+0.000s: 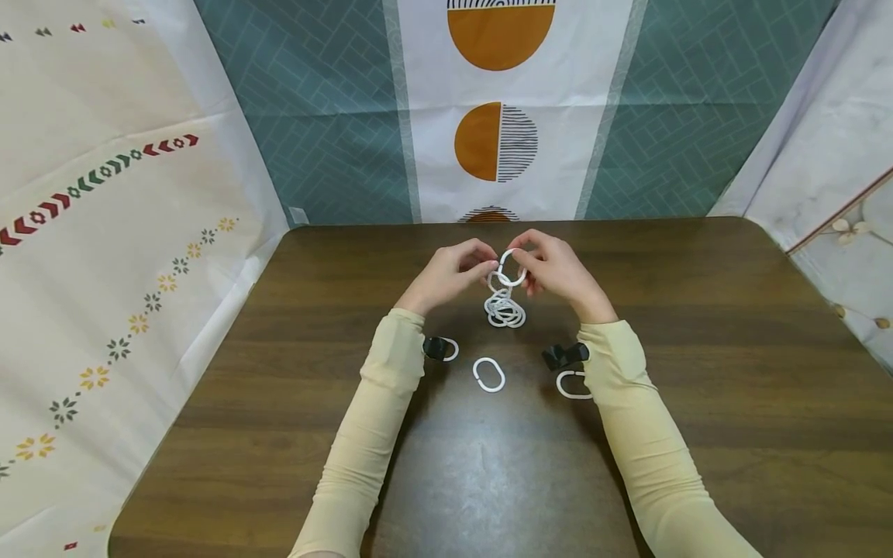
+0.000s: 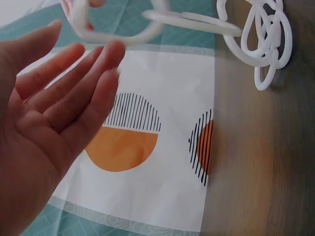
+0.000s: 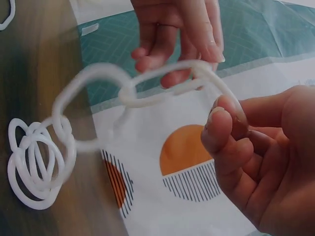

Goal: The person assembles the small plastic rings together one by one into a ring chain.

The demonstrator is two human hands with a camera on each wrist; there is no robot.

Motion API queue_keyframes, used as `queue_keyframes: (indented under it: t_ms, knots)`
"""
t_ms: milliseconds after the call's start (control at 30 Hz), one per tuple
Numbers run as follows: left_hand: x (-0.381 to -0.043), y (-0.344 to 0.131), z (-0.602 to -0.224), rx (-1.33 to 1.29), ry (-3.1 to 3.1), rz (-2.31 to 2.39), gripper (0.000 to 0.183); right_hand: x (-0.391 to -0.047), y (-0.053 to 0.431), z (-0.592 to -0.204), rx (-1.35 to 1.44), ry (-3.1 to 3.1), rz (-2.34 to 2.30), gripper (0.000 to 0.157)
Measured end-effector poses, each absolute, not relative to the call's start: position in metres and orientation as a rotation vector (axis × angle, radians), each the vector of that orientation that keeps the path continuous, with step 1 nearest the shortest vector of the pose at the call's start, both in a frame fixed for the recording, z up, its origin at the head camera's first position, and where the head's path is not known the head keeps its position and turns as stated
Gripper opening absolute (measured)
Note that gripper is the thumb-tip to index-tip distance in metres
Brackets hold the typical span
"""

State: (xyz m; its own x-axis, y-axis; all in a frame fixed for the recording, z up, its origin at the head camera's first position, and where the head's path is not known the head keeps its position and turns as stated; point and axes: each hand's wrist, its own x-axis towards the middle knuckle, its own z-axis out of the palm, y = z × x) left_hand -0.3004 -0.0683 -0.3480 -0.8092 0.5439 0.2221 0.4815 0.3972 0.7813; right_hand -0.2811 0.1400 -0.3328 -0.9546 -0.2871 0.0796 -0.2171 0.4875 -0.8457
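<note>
Your right hand (image 1: 556,270) pinches the top white link (image 3: 224,87), left hand (image 1: 452,277) loose beside it; slipping fingertips could drop the chain (image 1: 505,310) below it.

A white chain (image 1: 505,314) of oval links has its end link (image 1: 501,263) raised, the lower ones bunched below; three loose links (image 1: 504,379) lie apart on the tabletop (image 1: 279,387).

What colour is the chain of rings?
White; the chain of rings shows best in the right wrist view.
</note>
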Motion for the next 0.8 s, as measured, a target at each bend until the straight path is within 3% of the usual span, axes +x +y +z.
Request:
queue_keyframes:
  t_ms: [367,800]
  knots:
    - [-0.304,-0.064,-0.351,1.016,2.622,1.333,0.02,-0.282,0.141,-0.329,-0.446,2.727,-1.525,0.023]
    - [-0.302,-0.074,-0.347,0.967,2.751,1.362,0.015,-0.284,0.151,-0.336,-0.8,2.787,-1.024,0.018]
